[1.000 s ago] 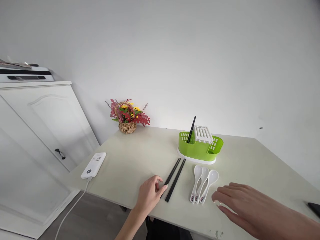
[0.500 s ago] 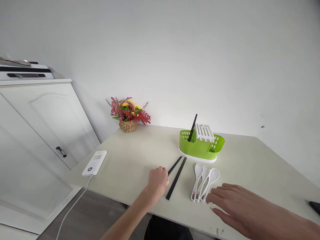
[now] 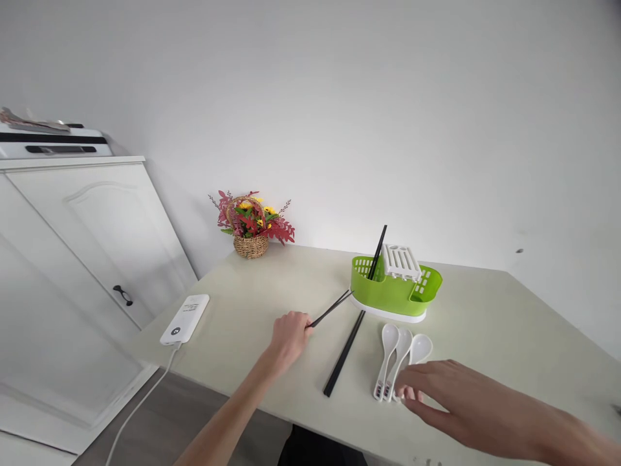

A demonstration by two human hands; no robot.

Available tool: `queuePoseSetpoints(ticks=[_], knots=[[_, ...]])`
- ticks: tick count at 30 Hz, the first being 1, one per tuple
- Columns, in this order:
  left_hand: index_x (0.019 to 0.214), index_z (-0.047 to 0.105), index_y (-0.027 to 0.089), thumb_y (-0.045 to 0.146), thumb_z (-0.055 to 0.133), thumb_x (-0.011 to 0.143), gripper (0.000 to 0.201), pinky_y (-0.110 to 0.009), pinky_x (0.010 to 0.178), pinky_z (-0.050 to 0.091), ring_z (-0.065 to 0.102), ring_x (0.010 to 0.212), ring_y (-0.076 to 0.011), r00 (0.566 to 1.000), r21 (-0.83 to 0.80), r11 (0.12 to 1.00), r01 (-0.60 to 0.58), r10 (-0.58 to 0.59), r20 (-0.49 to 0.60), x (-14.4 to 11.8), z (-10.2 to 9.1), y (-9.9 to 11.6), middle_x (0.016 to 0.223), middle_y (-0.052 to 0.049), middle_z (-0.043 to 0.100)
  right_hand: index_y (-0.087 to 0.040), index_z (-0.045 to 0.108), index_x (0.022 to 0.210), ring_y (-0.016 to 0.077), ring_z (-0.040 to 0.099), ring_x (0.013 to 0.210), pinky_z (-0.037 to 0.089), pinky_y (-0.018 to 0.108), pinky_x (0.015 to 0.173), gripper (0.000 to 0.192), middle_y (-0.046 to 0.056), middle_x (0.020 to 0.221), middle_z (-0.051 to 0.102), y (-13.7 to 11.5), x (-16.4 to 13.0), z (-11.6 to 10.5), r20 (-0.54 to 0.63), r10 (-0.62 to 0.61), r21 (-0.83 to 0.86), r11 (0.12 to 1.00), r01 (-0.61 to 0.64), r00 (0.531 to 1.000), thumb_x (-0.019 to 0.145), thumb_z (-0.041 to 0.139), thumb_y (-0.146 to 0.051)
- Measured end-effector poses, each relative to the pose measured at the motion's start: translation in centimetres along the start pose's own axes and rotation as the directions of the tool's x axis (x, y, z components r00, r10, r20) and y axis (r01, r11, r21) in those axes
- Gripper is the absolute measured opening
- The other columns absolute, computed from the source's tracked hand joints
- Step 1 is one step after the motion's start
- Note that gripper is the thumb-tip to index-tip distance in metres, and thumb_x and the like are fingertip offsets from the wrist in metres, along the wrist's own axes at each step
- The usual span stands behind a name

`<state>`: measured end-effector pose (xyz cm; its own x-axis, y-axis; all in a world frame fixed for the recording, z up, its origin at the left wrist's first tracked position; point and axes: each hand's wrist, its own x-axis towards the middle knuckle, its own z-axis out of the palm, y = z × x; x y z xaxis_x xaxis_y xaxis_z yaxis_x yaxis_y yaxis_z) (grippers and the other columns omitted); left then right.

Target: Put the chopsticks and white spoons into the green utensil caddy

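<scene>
The right hand [image 3: 456, 404] covers the handle ends of the three white spoons [image 3: 400, 359] near the table's [image 3: 490, 330] front edge — whether its spread fingers touch them cannot be told, and its forearm is cut off at the lower right corner. The left hand [image 3: 287, 336], wrist raised, is closed around the near end of one black chopstick [image 3: 331, 309] — tip angled toward the green holder [image 3: 392, 294]. A second chopstick [image 3: 345, 353] lies flat beside the spoons.
</scene>
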<state>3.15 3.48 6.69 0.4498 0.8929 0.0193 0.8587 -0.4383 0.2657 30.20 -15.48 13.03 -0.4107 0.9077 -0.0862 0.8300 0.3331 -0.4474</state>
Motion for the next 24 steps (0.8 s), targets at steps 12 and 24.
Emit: queuePoseSetpoints(ticks=[12, 24], knots=[[0.097, 0.075, 0.015, 0.046, 0.072, 0.088, 0.033, -0.032, 0.083, 0.058, 0.076, 0.090, -0.0246, 0.980, -0.874, 0.446, -0.194, 0.057, -0.189, -0.8, 3.9, 1.8, 0.096, -0.011, 0.080, -0.025, 0.066, 0.121, 0.0206, 0.071, 0.091, 0.056, 0.035, 0.077, 0.036, 0.006, 0.111, 0.074, -0.8, 6.3, -2.5, -0.211, 0.188, 0.204, 0.968, -0.145, 0.959, 0.102, 0.044, -0.046], [0.093, 0.076, 0.016, 0.052, 0.073, 0.087, 0.037, -0.032, 0.082, 0.060, 0.076, 0.090, -0.0247, 0.976, -0.882, 0.418, -0.219, 0.101, -0.194, -0.2, 6.1, 1.5, 0.096, -0.010, 0.079, -0.024, 0.068, 0.092, 0.0166, 0.060, 0.065, 0.047, 0.031, 0.066, 0.043, -0.001, 0.072, 0.065, -0.6, 12.5, -5.4, -0.447, 0.146, 0.261, 0.965, -0.028, 0.882, 0.098, 0.046, -0.061]])
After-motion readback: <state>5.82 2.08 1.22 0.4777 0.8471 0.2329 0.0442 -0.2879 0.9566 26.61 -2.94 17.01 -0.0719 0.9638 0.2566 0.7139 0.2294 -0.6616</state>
